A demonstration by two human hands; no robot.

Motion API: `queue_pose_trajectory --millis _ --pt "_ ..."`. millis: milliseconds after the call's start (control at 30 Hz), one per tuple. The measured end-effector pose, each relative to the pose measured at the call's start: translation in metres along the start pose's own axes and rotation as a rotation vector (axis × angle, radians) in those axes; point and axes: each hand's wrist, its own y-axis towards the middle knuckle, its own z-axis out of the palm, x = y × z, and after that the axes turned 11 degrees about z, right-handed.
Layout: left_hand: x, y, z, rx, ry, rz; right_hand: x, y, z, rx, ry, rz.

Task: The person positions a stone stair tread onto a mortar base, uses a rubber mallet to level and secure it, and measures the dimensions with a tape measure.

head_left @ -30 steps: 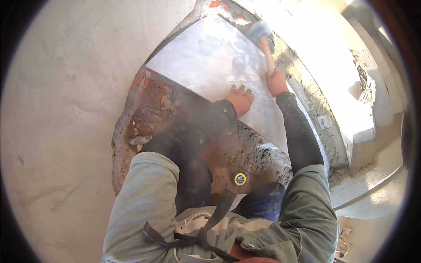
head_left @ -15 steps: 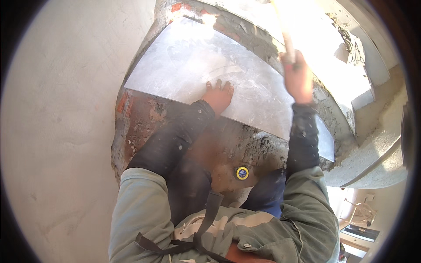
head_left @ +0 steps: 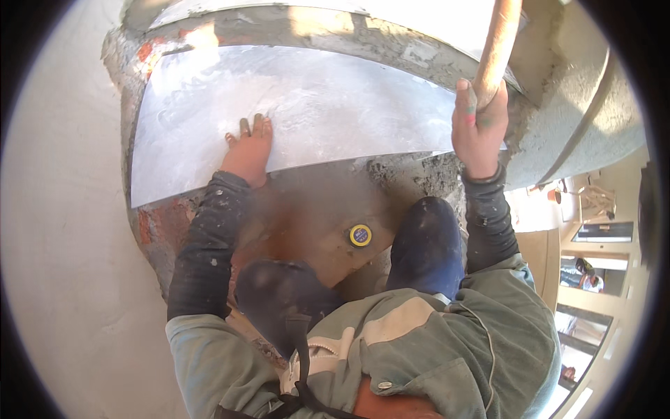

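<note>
A pale grey, polished stone slab (head_left: 342, 105) lies across a rough step, its near edge overhanging bare mortar and brick. My left hand (head_left: 250, 152) rests on the slab's left part, near the front edge, fingers spread. Above the slab's right end, my right hand (head_left: 481, 129) is wrapped round a wooden tool handle (head_left: 498, 52). The handle rises past the top of the picture, so the tool's head is hidden. A round yellow-and-blue tape measure (head_left: 360, 236) sits on the lower step between my knees.
A plastered wall (head_left: 63, 209) runs along the left. Behind the slab is a strip of wet mortar (head_left: 328, 24), with another pale slab (head_left: 412, 17) beyond it. A curved rendered edge (head_left: 572, 133) bounds the right side. A person (head_left: 583, 274) shows far off at right.
My view has turned, so the slab now lies more level across it. My left hand remains on the slab. My right hand still grips the wooden handle, which now appears larger.
</note>
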Motion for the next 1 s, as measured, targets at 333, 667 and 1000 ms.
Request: queue_pose_trajectory --millis 333,667,1000 --pt "-0.002 0.004 0.007 0.013 -0.014 -0.004 -0.026 -0.012 -0.021 0.211 -0.13 0.176" --pt "-0.013 0.005 0.0 -0.001 -0.032 -0.002 -0.072 -0.042 -0.007 0.566 -0.355 0.338" --pt "-0.027 0.009 -0.018 0.072 0.073 -0.021 -0.027 -0.076 -0.028 0.245 0.251 0.325"
